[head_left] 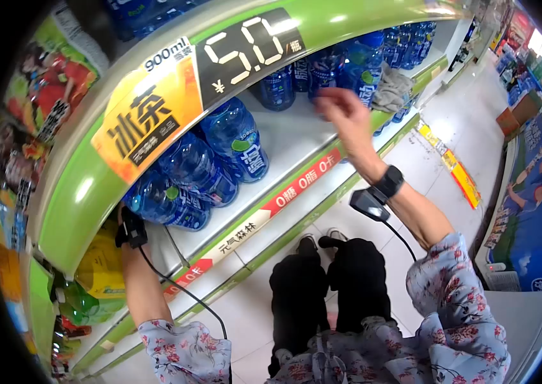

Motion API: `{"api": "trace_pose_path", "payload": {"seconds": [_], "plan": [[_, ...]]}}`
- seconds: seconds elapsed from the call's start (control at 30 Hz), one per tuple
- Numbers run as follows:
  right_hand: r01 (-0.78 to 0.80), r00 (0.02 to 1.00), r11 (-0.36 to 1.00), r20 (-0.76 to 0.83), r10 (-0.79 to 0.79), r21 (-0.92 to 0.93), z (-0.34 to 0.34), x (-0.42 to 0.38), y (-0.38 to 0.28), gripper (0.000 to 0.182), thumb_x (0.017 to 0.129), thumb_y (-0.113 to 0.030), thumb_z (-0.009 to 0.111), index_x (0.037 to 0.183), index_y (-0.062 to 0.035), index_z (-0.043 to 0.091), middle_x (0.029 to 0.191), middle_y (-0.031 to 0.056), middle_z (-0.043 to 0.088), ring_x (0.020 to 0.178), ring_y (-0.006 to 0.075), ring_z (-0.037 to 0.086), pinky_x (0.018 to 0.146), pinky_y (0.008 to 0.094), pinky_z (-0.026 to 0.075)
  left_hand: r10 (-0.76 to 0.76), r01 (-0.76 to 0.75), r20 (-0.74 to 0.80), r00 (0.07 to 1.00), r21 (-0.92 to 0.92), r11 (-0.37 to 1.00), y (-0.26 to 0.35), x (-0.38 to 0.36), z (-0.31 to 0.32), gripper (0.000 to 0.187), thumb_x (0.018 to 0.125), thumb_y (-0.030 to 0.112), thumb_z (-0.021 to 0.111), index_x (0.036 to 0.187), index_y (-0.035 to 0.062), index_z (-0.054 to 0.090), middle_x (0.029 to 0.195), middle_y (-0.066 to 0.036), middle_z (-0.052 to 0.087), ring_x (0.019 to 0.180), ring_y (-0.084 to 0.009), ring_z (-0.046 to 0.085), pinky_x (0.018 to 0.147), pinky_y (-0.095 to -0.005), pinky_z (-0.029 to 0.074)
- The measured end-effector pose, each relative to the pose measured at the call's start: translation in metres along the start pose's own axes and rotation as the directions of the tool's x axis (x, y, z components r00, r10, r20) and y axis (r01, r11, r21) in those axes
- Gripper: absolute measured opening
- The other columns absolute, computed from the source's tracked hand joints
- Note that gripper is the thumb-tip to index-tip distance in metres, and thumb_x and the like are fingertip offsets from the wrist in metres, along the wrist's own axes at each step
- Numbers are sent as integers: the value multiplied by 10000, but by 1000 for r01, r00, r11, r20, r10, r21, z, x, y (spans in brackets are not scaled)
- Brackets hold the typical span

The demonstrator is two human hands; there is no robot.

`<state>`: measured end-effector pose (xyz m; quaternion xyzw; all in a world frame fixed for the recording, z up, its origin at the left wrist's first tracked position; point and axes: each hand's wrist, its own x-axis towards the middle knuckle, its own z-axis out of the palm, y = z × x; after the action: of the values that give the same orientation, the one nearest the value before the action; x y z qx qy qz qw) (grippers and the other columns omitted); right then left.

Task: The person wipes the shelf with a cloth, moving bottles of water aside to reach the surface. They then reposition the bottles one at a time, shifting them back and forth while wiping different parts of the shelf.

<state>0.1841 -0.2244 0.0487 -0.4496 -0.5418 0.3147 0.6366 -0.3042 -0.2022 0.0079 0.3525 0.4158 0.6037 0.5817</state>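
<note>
Blue drink bottles stand in a row on the white shelf (290,144), with three in front: one bottle (167,200) at the left, a middle bottle (202,168) and a right bottle (240,142). My left hand (122,219) reaches in beside the leftmost bottle; its fingers are hidden behind the bottle and the curved price sign. Over the shelf's right part is my right hand (346,116), blurred by motion, close in front of a tall blue bottle (362,67). A crumpled grey cloth (394,89) lies just right of that bottle.
The green-rimmed price sign (245,48) arches over the bottles. Yellow bottles (101,265) stand left of my left forearm. A black cable (184,288) trails from my left wrist. At right stands a blue display (536,205) with printed pictures, across the tiled floor (434,179).
</note>
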Motion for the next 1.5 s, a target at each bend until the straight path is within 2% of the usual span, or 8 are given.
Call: {"api": "trace_pose_path", "payload": {"seconds": [0.17,0.23,0.43,0.53,0.7,0.83,1.03,1.5], "plan": [[161,835,836,-379,-399,-524,-70,22,15,570,705,-260,770,1116,18,490,1001,87,574,856,194,559,730,303,474,-211,202,-95,973,-95,975,-2,-27,33,342,910,277,533,1151,36,552,1143,-65,603,1027,-194,573,912,-345,450],[224,922,902,-219,-319,-368,-73,42,37,630,666,-289,788,1114,31,484,1030,118,585,887,228,571,768,327,467,-53,50,136,989,27,998,-2,-46,48,343,918,283,515,1155,37,546,1146,-64,602,1022,-179,574,907,-337,449],[92,990,907,-64,-129,-410,-70,45,28,579,667,-294,766,1085,16,513,954,129,636,849,201,601,780,311,458,114,-108,-340,933,38,993,-19,-78,41,267,909,97,430,1138,23,547,1058,-71,613,934,-199,578,839,-310,461],[190,963,937,-132,-236,-293,-72,25,33,469,709,-230,766,1045,5,537,915,88,636,792,159,588,730,286,468,528,-423,-404,747,324,846,-21,-143,78,195,902,95,510,1055,7,593,997,-65,617,901,-146,570,810,-260,448],[109,993,986,-21,-113,-125,-60,-56,-44,322,741,-116,742,991,6,580,908,49,633,788,106,571,726,244,462,451,-378,71,890,668,641,-21,-261,144,286,829,141,611,1076,-4,596,1006,-85,635,843,-139,567,727,-261,464],[176,953,958,285,-107,-227,-25,-120,-101,386,670,-142,792,969,18,608,946,98,644,876,169,605,809,289,464,516,-654,453,727,685,321,-19,-285,201,615,708,213,748,1234,9,503,1107,-155,583,825,-216,573,709,-270,468],[260,785,957,605,-133,-128,64,-181,-137,724,611,-239,834,1181,27,476,1058,154,612,987,232,600,864,341,461,587,-571,310,748,752,329,-19,-300,210,881,657,249,767,1346,-21,290,1140,-213,525,1045,-348,528,896,-398,420],[-42,771,996,637,-16,76,154,-175,-118,467,806,-221,695,1176,-14,496,979,76,622,888,131,594,773,253,461,639,-342,-127,759,758,556,6,-228,92,544,670,192,738,1091,-16,464,941,-215,609,864,-351,611,753,-386,481]]}}
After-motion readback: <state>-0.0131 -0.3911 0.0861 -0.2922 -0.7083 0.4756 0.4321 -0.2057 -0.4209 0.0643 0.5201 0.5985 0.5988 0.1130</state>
